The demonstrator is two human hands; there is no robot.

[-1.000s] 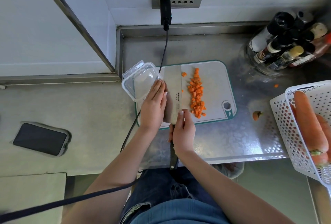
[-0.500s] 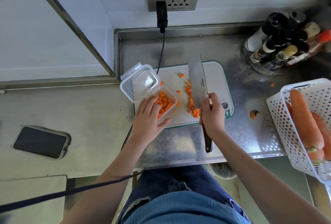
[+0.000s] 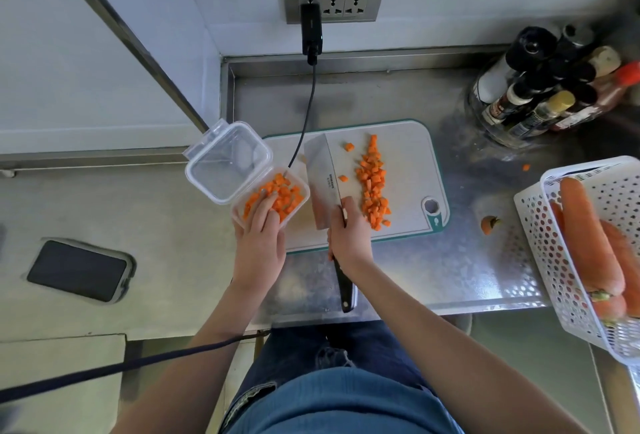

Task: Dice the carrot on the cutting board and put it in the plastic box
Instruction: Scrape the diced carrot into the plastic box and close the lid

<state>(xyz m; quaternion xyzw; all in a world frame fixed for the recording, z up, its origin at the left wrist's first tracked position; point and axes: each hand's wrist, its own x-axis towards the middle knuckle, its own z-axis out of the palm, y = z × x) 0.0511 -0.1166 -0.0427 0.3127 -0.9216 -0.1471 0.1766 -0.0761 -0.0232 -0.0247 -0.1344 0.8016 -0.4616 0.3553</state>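
The steel worktop (image 3: 433, 270) carries a pale cutting board (image 3: 408, 142) with a green rim, set just in front of the person. At the right edge stands a white perforated basket (image 3: 540, 243) holding whole carrots (image 3: 588, 236), and at the back right a cluster of bottles (image 3: 540, 94). A dark phone (image 3: 78, 270) lies well to the left on the lower grey surface. A clear plastic box (image 3: 298, 206) sits at the board's left edge, its hinged lid (image 3: 227, 161) open toward the back left; part of the diced carrot (image 3: 284, 192) already lies inside it. The left hand (image 3: 259, 243) holds the box at its near side, fingers curled over the rim with the tips among the cubes. The right hand (image 3: 349, 237) grips the handle of a cleaver (image 3: 322, 184), fingers wrapped round it, the wide blade lying over the board between the box and a long row of carrot cubes (image 3: 372, 184). A few loose cubes lie near the blade. A carrot top (image 3: 488, 224) rests on the worktop, between board and basket.
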